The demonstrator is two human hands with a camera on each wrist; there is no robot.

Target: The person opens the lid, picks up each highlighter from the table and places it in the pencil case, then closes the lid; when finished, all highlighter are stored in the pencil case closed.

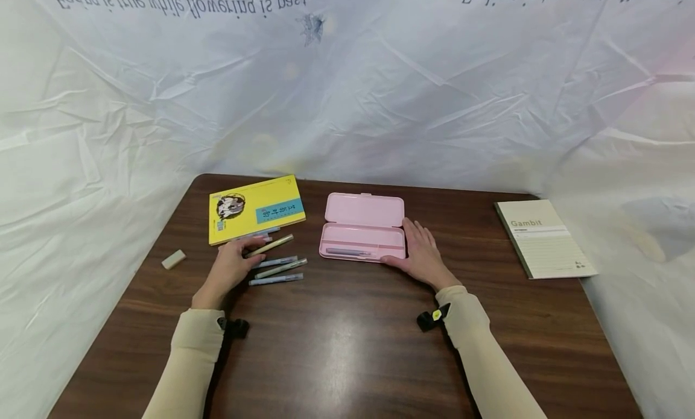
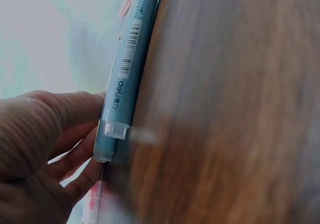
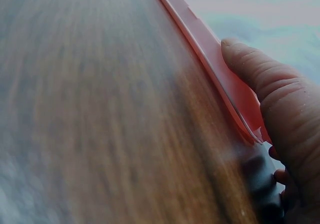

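Note:
Among loose pens at the table's left, my left hand [image 1: 230, 265] pinches a yellowish pen [image 1: 276, 244] between thumb and fingers. A blue pen [image 2: 122, 78] lies in front of that hand in the left wrist view and hides part of its grip. Nearer me are a pale blue pen [image 1: 277, 279] and a greenish pen [image 1: 281, 267]. My right hand [image 1: 426, 259] holds the right end of an open pink pencil case [image 1: 364, 233], thumb at its front edge [image 3: 215, 68] and fingers along its side. One greyish pen [image 1: 347, 252] lies inside the case.
A yellow book [image 1: 255, 196] lies at the back left behind the pens. The white eraser [image 1: 174, 259] is left of my left hand. At the far right, a cream notebook [image 1: 545, 238] overhangs the table edge. White printed cloth [image 1: 347, 105] hangs around the wooden table [image 1: 336, 359].

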